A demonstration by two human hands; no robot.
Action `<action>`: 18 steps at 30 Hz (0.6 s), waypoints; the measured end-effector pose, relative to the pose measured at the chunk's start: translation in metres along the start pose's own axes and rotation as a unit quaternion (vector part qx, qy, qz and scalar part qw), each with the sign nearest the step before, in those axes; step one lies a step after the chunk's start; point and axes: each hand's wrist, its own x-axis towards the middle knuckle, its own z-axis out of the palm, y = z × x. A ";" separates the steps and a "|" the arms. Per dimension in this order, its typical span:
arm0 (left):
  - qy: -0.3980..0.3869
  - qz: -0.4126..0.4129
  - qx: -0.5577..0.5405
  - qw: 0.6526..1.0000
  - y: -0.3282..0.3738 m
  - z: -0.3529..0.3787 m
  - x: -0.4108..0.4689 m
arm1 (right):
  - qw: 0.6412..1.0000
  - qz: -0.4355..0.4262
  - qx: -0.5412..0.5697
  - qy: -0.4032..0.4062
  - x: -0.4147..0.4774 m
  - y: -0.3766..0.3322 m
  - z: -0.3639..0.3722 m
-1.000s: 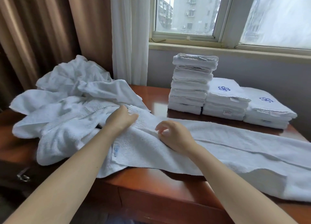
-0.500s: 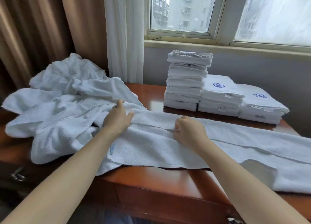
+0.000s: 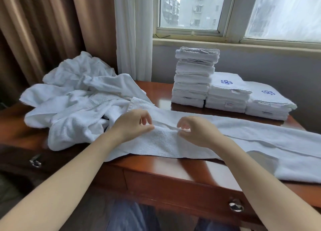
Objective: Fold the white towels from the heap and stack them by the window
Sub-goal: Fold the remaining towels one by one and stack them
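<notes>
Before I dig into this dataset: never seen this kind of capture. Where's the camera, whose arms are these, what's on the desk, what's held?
No machine here: a person works bare-handed. The picture comes from a wide-angle camera worn on the head, looking forward and down, so both forearms enter from the bottom. On the reddish-brown wooden desk lie a crumpled heap of white towels at the left and a long white terry towel spread across the front. Below the window stand folded white towels: a tall plain stack, a middle stack and a right stack, both lower and marked with a blue emblem. The left hand and the right hand each pinch a raised fold of the long towel between thumb and fingertips.
</notes>
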 end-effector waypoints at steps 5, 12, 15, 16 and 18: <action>-0.146 0.092 0.060 0.983 0.008 0.005 -0.040 | 0.998 -0.042 0.018 -0.051 -0.037 -0.011 -0.002; -0.094 0.106 0.137 0.980 0.012 0.009 -0.055 | 0.991 -0.053 -0.094 -0.077 -0.060 -0.018 0.003; -0.080 0.121 0.168 0.975 0.011 0.015 -0.062 | 0.989 -0.064 -0.119 -0.065 -0.065 -0.023 0.005; -0.085 0.126 0.167 0.974 0.009 0.014 -0.064 | 0.989 -0.062 -0.123 -0.059 -0.066 -0.025 0.006; -0.104 0.139 0.160 0.972 0.007 0.010 -0.067 | 0.986 -0.064 -0.146 -0.049 -0.066 -0.028 0.007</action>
